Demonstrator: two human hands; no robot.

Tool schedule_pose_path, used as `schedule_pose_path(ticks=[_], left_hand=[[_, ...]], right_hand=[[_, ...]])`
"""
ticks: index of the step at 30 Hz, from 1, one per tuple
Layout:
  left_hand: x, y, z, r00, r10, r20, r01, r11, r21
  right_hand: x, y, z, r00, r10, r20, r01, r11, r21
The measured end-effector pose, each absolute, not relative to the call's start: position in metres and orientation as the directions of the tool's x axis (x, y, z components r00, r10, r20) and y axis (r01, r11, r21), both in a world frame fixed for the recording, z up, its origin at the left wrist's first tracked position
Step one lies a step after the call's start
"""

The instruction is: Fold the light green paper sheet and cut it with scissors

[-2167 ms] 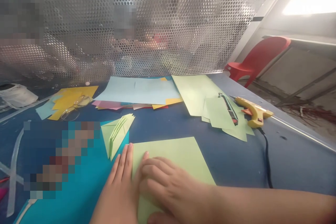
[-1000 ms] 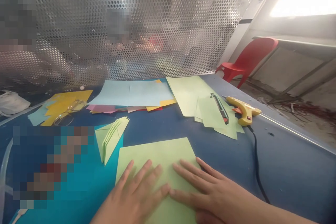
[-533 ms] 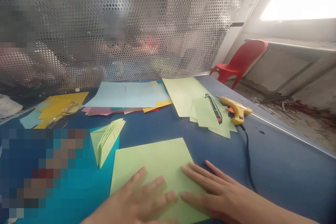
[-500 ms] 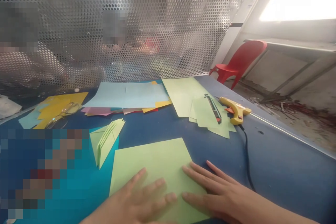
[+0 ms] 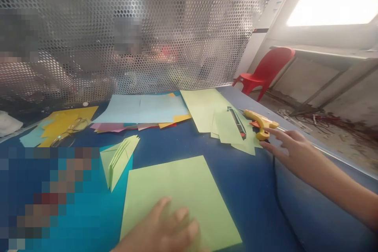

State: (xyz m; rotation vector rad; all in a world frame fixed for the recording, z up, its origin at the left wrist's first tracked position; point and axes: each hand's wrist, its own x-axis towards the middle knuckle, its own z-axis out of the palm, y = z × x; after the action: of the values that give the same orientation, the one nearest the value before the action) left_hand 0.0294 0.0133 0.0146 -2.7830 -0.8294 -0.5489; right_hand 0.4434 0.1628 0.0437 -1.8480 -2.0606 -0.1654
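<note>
A light green sheet of paper lies flat in front of me, partly over a teal sheet. My left hand rests on its near part, fingers apart and slightly bent, a little blurred. At the right, my right hand reaches to a yellow glue gun. Its fingertips are at the gun's handle, thumb below and forefinger above, still apart. The gun lies on its side, with its black cord running toward me. A folded green paper piece stands left of the sheet.
A utility knife lies on green paper pieces. Farther back are blue sheets over coloured ones, and yellow paper with eyeglasses. A perforated metal screen borders the table; a red chair stands beyond.
My right hand has left the green sheet and moved up and right to the glue gun. My left hand stays on the sheet, its fingers a bit more bent.
</note>
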Motion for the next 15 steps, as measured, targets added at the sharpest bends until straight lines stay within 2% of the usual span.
schedule_pose_path(ticks=[5,8,13,15], left_hand=[[0.031,0.018,0.004,0.788,0.431,0.440,0.531,-0.838,-0.129],[0.039,0.021,-0.004,0.780,0.445,0.440,0.552,-0.821,-0.149],[0.051,0.022,0.012,0.760,0.491,0.425,0.599,-0.783,-0.167],[0.051,0.019,0.029,0.764,0.507,0.399,0.607,-0.775,-0.176]], right_hand=[[0.449,0.188,0.041,-0.128,0.950,0.285,0.966,0.185,-0.182],[0.445,0.198,0.041,-0.153,0.946,0.286,0.963,0.207,-0.170],[0.437,0.206,0.041,-0.102,0.908,0.406,0.970,0.181,-0.160],[0.426,0.198,0.047,-0.125,0.879,0.460,0.958,0.227,-0.173]])
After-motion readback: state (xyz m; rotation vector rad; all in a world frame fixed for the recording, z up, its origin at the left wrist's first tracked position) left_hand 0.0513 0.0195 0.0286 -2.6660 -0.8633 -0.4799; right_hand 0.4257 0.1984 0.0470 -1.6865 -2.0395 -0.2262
